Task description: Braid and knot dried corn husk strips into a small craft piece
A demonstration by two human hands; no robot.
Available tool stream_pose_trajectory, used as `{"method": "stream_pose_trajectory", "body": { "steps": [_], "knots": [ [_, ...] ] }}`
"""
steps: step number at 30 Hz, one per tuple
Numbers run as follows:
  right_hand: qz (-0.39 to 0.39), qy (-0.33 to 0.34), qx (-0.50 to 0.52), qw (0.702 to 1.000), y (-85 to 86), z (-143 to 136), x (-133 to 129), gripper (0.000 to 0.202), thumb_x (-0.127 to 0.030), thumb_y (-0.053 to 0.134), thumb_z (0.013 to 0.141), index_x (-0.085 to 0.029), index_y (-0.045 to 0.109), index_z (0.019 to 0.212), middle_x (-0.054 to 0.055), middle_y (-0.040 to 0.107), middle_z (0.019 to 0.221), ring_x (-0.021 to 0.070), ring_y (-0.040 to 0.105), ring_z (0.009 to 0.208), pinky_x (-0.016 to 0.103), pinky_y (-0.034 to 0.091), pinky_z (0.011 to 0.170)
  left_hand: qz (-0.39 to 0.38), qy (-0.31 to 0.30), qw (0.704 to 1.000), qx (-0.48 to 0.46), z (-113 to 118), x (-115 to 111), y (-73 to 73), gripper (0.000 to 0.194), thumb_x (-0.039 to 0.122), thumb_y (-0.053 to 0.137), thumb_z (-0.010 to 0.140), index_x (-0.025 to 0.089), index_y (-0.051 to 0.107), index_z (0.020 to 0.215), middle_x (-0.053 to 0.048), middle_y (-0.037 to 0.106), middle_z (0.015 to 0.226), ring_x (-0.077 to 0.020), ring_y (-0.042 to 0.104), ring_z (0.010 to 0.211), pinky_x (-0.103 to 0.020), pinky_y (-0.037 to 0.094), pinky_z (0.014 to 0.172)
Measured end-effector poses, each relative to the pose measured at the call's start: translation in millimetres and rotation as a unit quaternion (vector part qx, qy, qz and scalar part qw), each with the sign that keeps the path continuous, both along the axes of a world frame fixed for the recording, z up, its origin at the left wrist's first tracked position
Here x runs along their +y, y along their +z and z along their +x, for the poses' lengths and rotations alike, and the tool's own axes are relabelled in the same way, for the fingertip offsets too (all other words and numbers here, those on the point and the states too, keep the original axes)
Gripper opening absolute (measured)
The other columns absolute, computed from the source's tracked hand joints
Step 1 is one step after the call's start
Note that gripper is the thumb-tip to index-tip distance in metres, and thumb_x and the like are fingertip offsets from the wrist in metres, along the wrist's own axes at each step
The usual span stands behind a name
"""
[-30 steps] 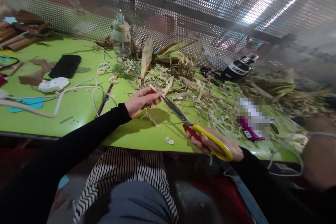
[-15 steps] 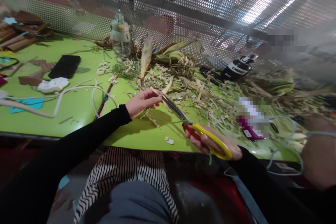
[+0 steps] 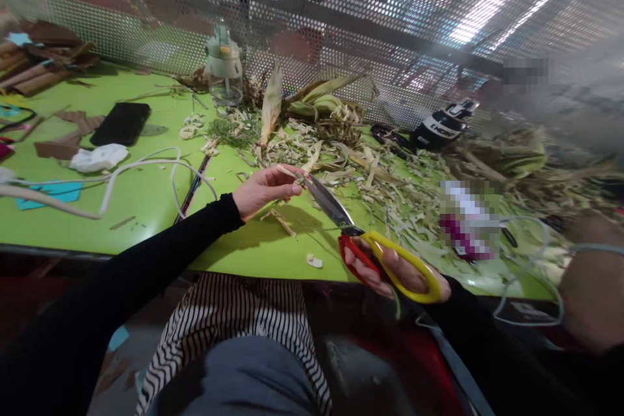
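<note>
My left hand (image 3: 266,190) pinches a thin pale strip of corn husk (image 3: 291,173) above the table. In my right hand (image 3: 377,266) is a pair of scissors (image 3: 333,201) with one red and one yellow handle loop, fingers through the loops. The blade tips lie at the strip, close beside my left fingertips. A narrow green strand hangs below the right hand. On the table beneath the left hand lies a small dry husk scrap (image 3: 283,222), and a pale piece (image 3: 314,262) rests near the front edge.
Husk shavings (image 3: 385,195) cover the green table (image 3: 253,253) beyond my hands. Behind stand a clear bottle (image 3: 224,68) and a tilted black bottle (image 3: 441,127). To the left are a phone (image 3: 121,123), crumpled tissue (image 3: 99,157) and white cable (image 3: 114,175). Another person's arm (image 3: 592,286) is at right.
My right hand and the scissors have shifted slightly right and down, and the handle loops show wider apart. The left thumb and the husk strip have moved a little.
</note>
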State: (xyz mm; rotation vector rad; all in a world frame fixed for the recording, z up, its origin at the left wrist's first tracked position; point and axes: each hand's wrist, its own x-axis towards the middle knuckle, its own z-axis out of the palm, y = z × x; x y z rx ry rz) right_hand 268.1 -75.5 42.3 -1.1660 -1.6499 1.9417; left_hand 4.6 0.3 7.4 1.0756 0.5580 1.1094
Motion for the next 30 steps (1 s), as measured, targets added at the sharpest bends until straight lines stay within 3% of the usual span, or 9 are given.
{"method": "stream_pose_trajectory", "body": {
  "steps": [10, 13, 19, 22, 25, 28, 29, 30],
  "knots": [
    [-0.011, -0.043, -0.054, 0.998, -1.3, -2.8, -2.0, 0.067, -0.080, 0.055, 0.062, -0.016, 0.056, 0.082, -0.006, 0.045, 0.047, 0.0045, 0.034, 0.032, 0.018, 0.026, 0.028, 0.012, -0.014, 1.000, 0.001, 0.4, -1.5, -0.7, 0.024, 0.019, 0.074, 0.067, 0.017, 0.066, 0.089, -0.003, 0.068, 0.100, -0.0080, 0.059, 0.071, -0.021, 0.044, 0.062],
    [0.000, -0.040, -0.047, 0.998, -2.4, -1.2, -2.2, 0.066, -0.080, 0.055, 0.062, -0.017, 0.056, 0.081, -0.007, 0.044, 0.043, 0.0046, 0.033, 0.030, 0.018, 0.025, 0.028, 0.005, -0.001, 1.000, 0.011, 0.1, -2.1, 0.7, 0.023, 0.018, 0.073, 0.068, 0.016, 0.065, 0.090, -0.003, 0.068, 0.097, -0.0085, 0.059, 0.071, -0.022, 0.044, 0.062],
    [0.096, -0.075, -0.100, 0.987, -1.6, 5.0, 3.8, 0.064, -0.078, 0.051, 0.068, -0.017, 0.053, 0.089, -0.006, 0.044, 0.053, 0.0045, 0.035, 0.036, 0.019, 0.029, 0.032, -0.057, 0.045, 0.997, -0.030, -3.1, 4.5, 6.9, 0.029, 0.008, 0.059, 0.074, 0.015, 0.063, 0.102, -0.004, 0.066, 0.092, -0.0104, 0.059, 0.080, -0.025, 0.045, 0.078],
    [0.129, -0.093, -0.154, 0.975, -0.5, 4.9, 9.3, 0.062, -0.076, 0.049, 0.072, -0.016, 0.052, 0.090, -0.005, 0.044, 0.057, 0.0060, 0.038, 0.040, 0.020, 0.033, 0.034, -0.088, 0.074, 0.993, -0.028, -5.4, 8.1, 8.3, 0.023, 0.011, 0.053, 0.080, 0.013, 0.063, 0.101, -0.005, 0.065, 0.089, -0.0114, 0.059, 0.078, -0.027, 0.046, 0.080],
    [0.144, -0.094, -0.202, 0.964, 0.8, 1.1, 13.4, 0.062, -0.076, 0.050, 0.071, -0.016, 0.050, 0.089, -0.004, 0.044, 0.059, 0.0064, 0.040, 0.042, 0.020, 0.036, 0.035, 0.039, 0.148, 0.983, 0.106, -9.6, 7.2, 10.0, 0.021, 0.021, 0.054, 0.084, 0.016, 0.066, 0.101, -0.006, 0.064, 0.095, -0.0142, 0.058, 0.083, -0.030, 0.046, 0.081],
    [0.144, -0.086, -0.227, 0.959, 1.7, -4.5, 15.5, 0.062, -0.075, 0.053, 0.068, -0.017, 0.050, 0.086, -0.006, 0.041, 0.056, 0.0057, 0.038, 0.040, 0.019, 0.034, 0.035, 0.214, 0.278, 0.902, 0.252, -15.2, 5.9, 13.6, 0.019, 0.025, 0.060, 0.082, 0.021, 0.070, 0.098, -0.007, 0.060, 0.113, -0.0192, 0.054, 0.098, -0.034, 0.045, 0.085],
    [0.144, -0.083, -0.230, 0.959, 1.7, -6.5, 15.9, 0.061, -0.075, 0.053, 0.068, -0.017, 0.050, 0.085, -0.007, 0.041, 0.055, 0.0056, 0.037, 0.040, 0.019, 0.034, 0.035, 0.236, 0.304, 0.884, 0.266, -16.8, 6.3, 14.5, 0.018, 0.025, 0.061, 0.082, 0.022, 0.070, 0.097, -0.007, 0.059, 0.116, -0.0198, 0.052, 0.101, -0.034, 0.044, 0.087],
    [0.144, -0.080, -0.232, 0.959, 1.5, -8.4, 16.1, 0.060, -0.074, 0.054, 0.068, -0.017, 0.050, 0.085, -0.007, 0.040, 0.055, 0.0055, 0.038, 0.040, 0.019, 0.034, 0.035, 0.232, 0.313, 0.884, 0.257, -17.9, 7.3, 15.1, 0.019, 0.026, 0.061, 0.082, 0.022, 0.070, 0.098, -0.007, 0.060, 0.115, -0.0192, 0.053, 0.100, -0.034, 0.044, 0.087]
  ]
}}
